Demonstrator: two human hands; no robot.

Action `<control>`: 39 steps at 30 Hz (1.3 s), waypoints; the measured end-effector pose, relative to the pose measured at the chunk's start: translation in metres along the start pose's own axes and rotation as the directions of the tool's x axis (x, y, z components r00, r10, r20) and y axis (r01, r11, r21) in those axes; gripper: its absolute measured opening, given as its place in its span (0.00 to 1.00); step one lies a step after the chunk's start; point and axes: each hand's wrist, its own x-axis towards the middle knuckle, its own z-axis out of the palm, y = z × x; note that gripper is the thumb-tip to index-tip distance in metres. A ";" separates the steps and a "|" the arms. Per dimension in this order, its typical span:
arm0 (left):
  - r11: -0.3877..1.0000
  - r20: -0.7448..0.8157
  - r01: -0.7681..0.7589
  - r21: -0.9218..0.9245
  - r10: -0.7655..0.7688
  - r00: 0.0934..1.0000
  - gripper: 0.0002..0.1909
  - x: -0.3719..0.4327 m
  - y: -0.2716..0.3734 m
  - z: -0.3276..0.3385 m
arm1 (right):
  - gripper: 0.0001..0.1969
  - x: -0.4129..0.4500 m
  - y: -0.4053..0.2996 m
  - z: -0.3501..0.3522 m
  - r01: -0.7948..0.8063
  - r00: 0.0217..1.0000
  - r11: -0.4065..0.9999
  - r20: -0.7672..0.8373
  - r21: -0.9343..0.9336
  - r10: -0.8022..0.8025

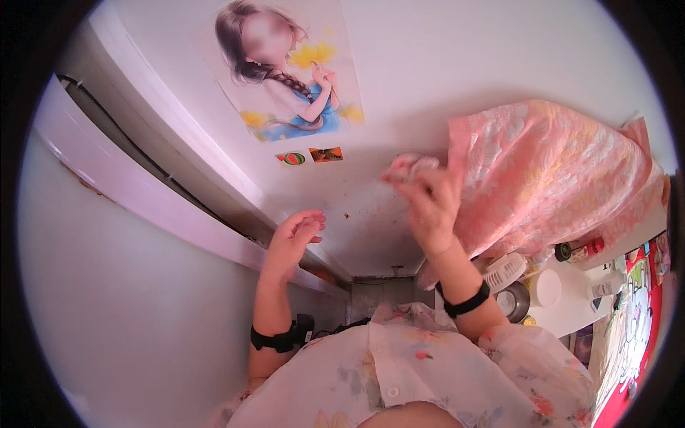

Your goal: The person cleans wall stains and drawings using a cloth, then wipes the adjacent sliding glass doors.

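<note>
My left hand (293, 241) is raised in front of the white wall (369, 235), fingers loosely curled and apart, holding nothing. To its right, my right hand (436, 206) is lifted near the wall and blurred. Its fingers are closed around a small crumpled pink-and-white item (409, 165), seemingly cloth; the blur hides its exact kind. Just right of that hand hangs a pink floral cloth cover (540, 176), draped over something bulky that it hides. Several small reddish marks (347, 215) dot the wall between my hands.
A poster (291, 80) and two small stickers (325, 154) are on the wall. A white door-like panel (134, 257) and a frame with a black cable (128, 134) stand left. On the right, a white tabletop (572, 313) bears a metal bowl (516, 302), a white basket (505, 272) and bottles.
</note>
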 end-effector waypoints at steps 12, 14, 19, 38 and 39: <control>0.999 0.127 0.037 0.018 -0.039 0.991 0.16 0.007 -0.007 0.012 | 0.05 -0.143 0.039 0.052 -0.001 0.939 0.985 0.340 0.170 -0.057; 0.999 0.146 0.050 0.022 -0.053 0.988 0.15 0.005 -0.013 0.012 | 0.05 -0.151 0.036 0.050 -0.077 0.917 0.965 0.397 0.250 -0.029; 0.997 0.161 0.067 0.046 -0.074 0.984 0.15 -0.002 -0.025 0.008 | 0.07 -0.090 0.008 0.022 -0.113 0.959 0.960 0.282 0.256 0.037; 0.994 0.075 0.109 0.024 -0.110 0.991 0.15 -0.008 -0.033 0.002 | 0.03 -0.170 0.032 0.051 -0.163 0.892 0.986 0.434 0.044 0.129; 0.994 0.078 0.109 0.029 -0.111 0.991 0.15 -0.010 -0.035 0.001 | 0.03 -0.181 0.028 0.051 -0.167 0.891 0.985 0.435 0.044 0.131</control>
